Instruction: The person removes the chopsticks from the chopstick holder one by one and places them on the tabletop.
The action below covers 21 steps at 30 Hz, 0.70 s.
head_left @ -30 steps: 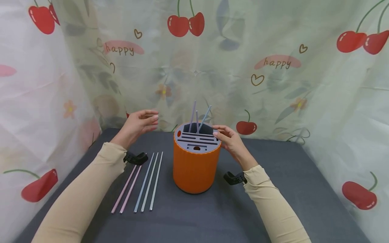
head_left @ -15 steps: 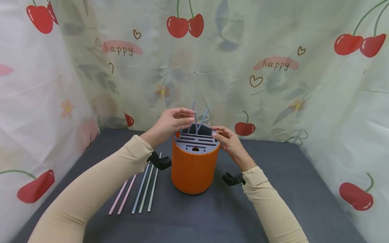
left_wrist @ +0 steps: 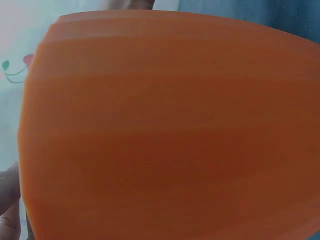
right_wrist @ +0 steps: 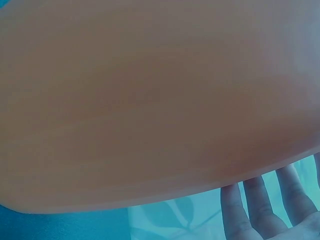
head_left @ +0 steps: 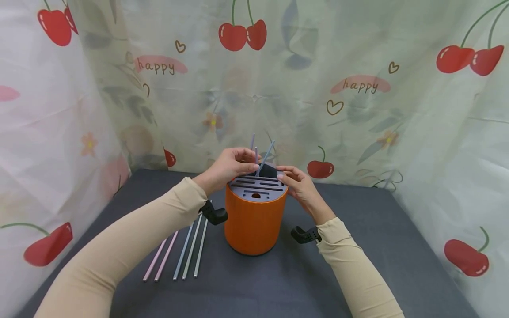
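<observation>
I've got the L hand (head_left: 230, 168) pinching a lavender chopstick (head_left: 256, 154) standing in the orange utensil holder (head_left: 254, 226), R hand (head_left: 301, 183) gripping its rim. Holder's upright on the counter (head_left: 286, 287), w/ 5 more chopsticks (head_left: 184, 251) lying to its left, partly behind the L arm (head_left: 131, 247).
</observation>
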Motion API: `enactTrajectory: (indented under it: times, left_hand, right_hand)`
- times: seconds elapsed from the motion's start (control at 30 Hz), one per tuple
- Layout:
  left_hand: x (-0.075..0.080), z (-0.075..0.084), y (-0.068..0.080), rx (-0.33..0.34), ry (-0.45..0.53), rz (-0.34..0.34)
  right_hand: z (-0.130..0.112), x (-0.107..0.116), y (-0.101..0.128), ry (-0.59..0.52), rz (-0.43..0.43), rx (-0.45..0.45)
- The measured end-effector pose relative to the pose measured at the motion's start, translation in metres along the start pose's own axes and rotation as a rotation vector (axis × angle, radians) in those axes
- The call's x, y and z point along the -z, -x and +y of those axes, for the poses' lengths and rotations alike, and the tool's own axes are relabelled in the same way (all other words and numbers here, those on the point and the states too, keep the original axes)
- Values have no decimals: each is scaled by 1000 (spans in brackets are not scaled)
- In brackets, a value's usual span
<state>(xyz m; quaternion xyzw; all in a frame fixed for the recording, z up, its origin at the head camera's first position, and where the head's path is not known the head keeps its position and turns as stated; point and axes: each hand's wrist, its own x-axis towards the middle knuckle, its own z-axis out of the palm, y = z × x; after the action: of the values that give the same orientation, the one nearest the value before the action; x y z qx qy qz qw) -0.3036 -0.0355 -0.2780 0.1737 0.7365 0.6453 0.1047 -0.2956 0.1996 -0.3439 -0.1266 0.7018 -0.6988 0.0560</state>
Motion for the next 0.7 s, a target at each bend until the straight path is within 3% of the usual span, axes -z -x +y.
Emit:
enactTrajectory:
  times: [0.23, 0.4, 0.53, 0.7]
  left_hand:
    - [-2, 2, 0, -21, -43, 16]
    - [-1, 12, -1, -102, 51, 58]
    - [12, 42, 5, -255, 235, 113]
    - [51, 95, 24, -481, 527, 226]
  right_hand:
    - [0, 1, -1, -3, 3, -1]
    - [-1, 2, 0, 12, 9, 4]
    - [1, 3, 0, 18, 15, 2]
    - [3, 2, -1, 4, 6, 7]
